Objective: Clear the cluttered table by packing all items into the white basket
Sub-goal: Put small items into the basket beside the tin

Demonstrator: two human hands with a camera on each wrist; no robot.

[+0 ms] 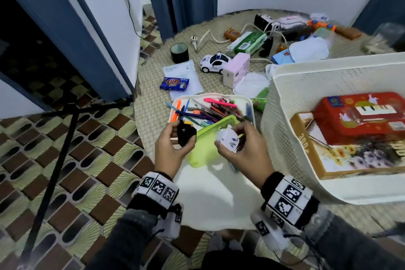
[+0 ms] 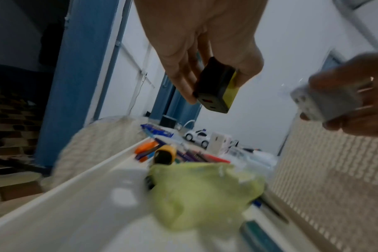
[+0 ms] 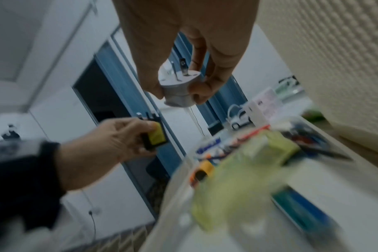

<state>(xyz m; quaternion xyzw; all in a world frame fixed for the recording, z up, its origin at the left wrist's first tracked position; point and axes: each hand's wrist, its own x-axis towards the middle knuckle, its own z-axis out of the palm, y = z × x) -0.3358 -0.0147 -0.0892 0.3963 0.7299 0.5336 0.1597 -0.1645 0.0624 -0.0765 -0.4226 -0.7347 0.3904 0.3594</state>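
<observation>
Left hand (image 1: 169,142): grasping a black-and-yellow charger (image 2: 216,87), held above the white tray (image 1: 219,193).
Right hand (image 1: 243,146): grasping a white plug adapter (image 3: 180,87), prongs up.
White basket (image 1: 291,129): desk's right edge, holding a red box (image 1: 359,116).

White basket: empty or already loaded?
Loaded. The white basket holds a red box lying on a picture box.

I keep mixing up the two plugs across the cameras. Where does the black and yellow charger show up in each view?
Head: black and yellow charger left of centre, held by the left hand.
Left wrist: upper centre, in the fingers.
Right wrist: left of centre.
Shared landmark: green pouch below it.
</observation>
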